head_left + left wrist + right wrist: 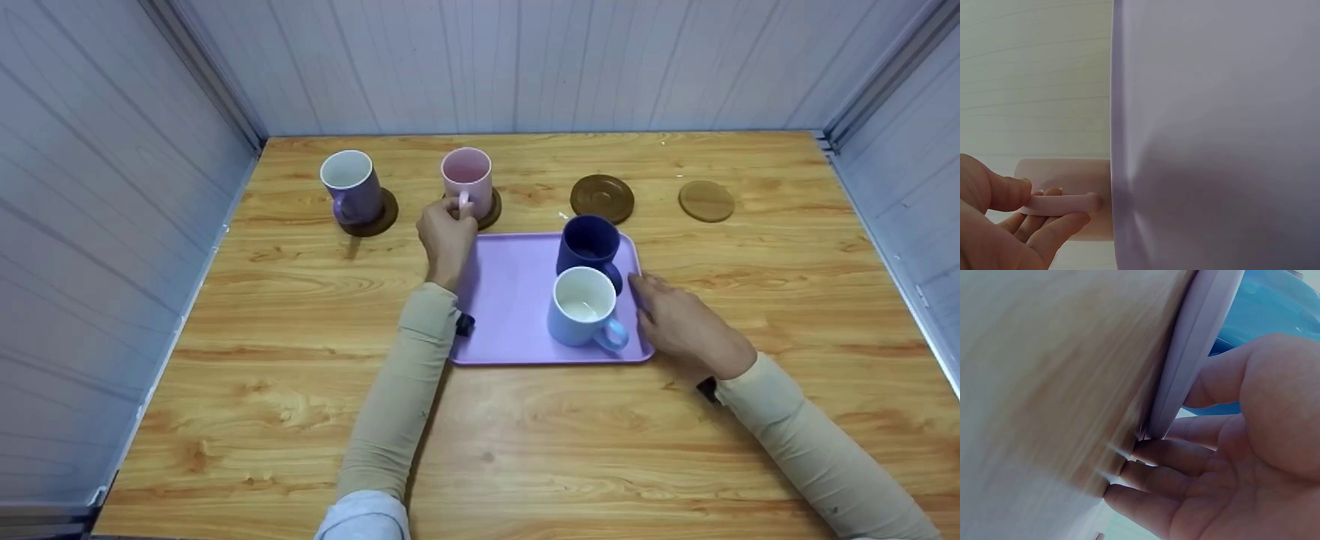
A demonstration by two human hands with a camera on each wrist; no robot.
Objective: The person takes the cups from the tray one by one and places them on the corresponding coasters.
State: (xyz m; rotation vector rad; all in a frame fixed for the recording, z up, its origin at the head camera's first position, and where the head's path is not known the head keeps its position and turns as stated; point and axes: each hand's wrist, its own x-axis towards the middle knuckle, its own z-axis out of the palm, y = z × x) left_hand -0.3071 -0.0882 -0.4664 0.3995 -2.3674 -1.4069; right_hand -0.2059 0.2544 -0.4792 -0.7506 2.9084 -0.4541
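In the head view my left hand [448, 238] pinches the handle of a pink mug [466, 174]. The left wrist view has the thumb and fingers on either side of that handle [1061, 205]. The pink mug stands over a dark brown coaster [493, 210], partly hidden beneath it. My right hand [684, 324] grips the right rim of a purple tray [510, 300], its thumb over the rim and its fingertips low against the table in the right wrist view. On the tray's right half are a dark blue mug [589, 238] and a light blue mug [581, 315].
A purple mug [360, 196] with a white inside sits on a brown coaster [386, 214] at the back left. Behind the tray lies another brown coaster [602, 198], with a lighter wooden coaster [706, 201] to its right. Pale walls [517, 67] enclose the table's back and sides.
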